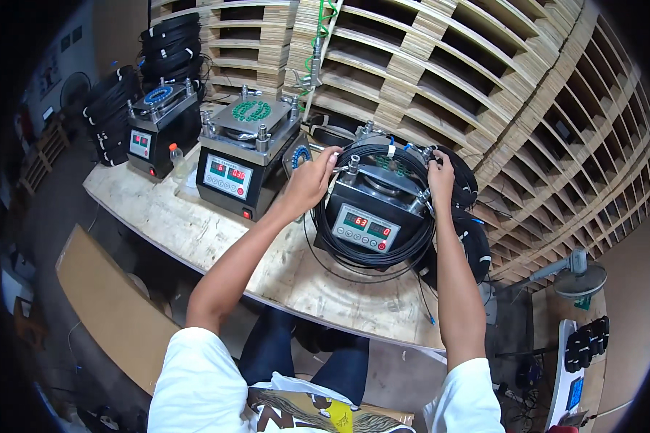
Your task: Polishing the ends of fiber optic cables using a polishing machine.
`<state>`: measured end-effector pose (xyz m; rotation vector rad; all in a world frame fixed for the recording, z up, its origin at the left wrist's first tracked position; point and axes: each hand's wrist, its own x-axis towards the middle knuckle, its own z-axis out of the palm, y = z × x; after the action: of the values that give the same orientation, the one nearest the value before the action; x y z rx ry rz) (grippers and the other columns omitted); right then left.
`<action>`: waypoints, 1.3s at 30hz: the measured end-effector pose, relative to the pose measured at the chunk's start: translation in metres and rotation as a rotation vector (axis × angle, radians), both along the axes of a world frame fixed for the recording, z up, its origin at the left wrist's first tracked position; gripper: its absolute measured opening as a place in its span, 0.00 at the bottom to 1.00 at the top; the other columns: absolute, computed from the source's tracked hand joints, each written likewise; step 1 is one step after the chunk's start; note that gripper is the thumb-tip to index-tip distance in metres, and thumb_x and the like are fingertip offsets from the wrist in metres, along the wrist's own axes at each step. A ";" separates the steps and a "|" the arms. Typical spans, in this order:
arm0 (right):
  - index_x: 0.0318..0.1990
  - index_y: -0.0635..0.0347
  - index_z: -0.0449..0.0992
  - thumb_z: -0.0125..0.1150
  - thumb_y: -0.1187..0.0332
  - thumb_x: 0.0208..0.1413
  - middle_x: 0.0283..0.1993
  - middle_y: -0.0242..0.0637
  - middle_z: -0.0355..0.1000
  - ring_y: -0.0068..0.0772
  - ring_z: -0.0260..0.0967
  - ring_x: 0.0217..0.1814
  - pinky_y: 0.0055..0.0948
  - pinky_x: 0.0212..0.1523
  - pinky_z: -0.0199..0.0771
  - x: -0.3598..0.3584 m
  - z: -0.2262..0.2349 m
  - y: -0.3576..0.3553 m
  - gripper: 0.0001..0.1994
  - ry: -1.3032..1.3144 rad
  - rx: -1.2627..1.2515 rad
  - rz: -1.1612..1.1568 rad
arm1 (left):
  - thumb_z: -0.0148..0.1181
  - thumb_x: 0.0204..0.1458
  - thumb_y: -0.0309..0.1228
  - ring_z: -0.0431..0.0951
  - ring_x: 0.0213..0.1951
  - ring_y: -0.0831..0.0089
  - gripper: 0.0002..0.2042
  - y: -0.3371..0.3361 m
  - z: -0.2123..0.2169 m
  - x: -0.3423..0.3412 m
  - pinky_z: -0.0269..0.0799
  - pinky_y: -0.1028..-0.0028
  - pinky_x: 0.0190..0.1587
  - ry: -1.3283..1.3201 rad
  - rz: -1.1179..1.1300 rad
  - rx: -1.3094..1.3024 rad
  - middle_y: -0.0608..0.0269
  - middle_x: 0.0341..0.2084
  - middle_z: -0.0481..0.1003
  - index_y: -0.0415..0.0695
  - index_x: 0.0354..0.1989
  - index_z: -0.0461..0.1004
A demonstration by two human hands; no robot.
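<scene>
A large coil of thin black cable [330, 234] hangs around the front of the right-hand machine [367, 229], a dark box with a metal top and a lit red display. At the coil's upper left, my left hand [312, 182] is closed on it, thumb and forefinger pinched together. My right hand [441, 177] grips the coil's upper right side, next to a metal post of the machine. A white tie [391, 151] wraps the strands at the top. One cable end with a blue tip [432, 320] dangles over the front of the table.
Two similar machines stand to the left, one with a green ring plate [250, 111], one with a blue [158, 94]. An orange-capped bottle [178, 163] sits between them on the wooden table [289, 281]. Black coils [170, 47] are stacked behind; wooden pallets [440, 65] rise at the back.
</scene>
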<state>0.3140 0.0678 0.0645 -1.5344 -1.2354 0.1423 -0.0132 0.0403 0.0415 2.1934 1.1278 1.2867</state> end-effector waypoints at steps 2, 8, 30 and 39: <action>0.52 0.59 0.75 0.57 0.69 0.55 0.27 0.42 0.76 0.35 0.75 0.30 0.34 0.36 0.72 0.009 -0.003 0.003 0.17 -0.005 0.034 -0.003 | 0.50 0.65 0.36 0.77 0.31 0.47 0.14 -0.002 0.004 0.009 0.69 0.55 0.34 -0.084 0.000 0.056 0.47 0.25 0.76 0.43 0.54 0.67; 0.52 0.60 0.76 0.55 0.70 0.56 0.28 0.42 0.76 0.35 0.75 0.30 0.33 0.36 0.72 0.007 0.001 0.001 0.16 0.005 0.025 -0.003 | 0.48 0.66 0.34 0.77 0.30 0.45 0.12 -0.004 0.000 0.008 0.68 0.57 0.32 -0.153 -0.136 -0.033 0.44 0.26 0.75 0.39 0.49 0.67; 0.51 0.60 0.76 0.56 0.65 0.60 0.31 0.50 0.78 0.46 0.79 0.35 0.39 0.39 0.76 0.003 0.003 -0.004 0.14 0.065 0.025 -0.016 | 0.72 0.37 0.59 0.65 0.54 0.54 0.45 -0.017 0.019 0.067 0.53 0.55 0.59 0.027 0.340 0.279 0.52 0.51 0.66 0.49 0.63 0.64; 0.39 0.63 0.75 0.57 0.69 0.60 0.33 0.44 0.70 0.41 0.69 0.30 0.36 0.34 0.69 -0.029 0.030 -0.079 0.07 -0.150 0.387 -0.318 | 0.66 0.44 0.60 0.71 0.53 0.48 0.43 -0.007 -0.006 0.069 0.64 0.55 0.57 0.107 0.291 0.194 0.45 0.52 0.71 0.47 0.65 0.63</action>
<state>0.2851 -0.0117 0.0946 -1.3933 -1.0430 -0.4047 0.0561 0.0337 0.0358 2.3242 1.4644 1.4654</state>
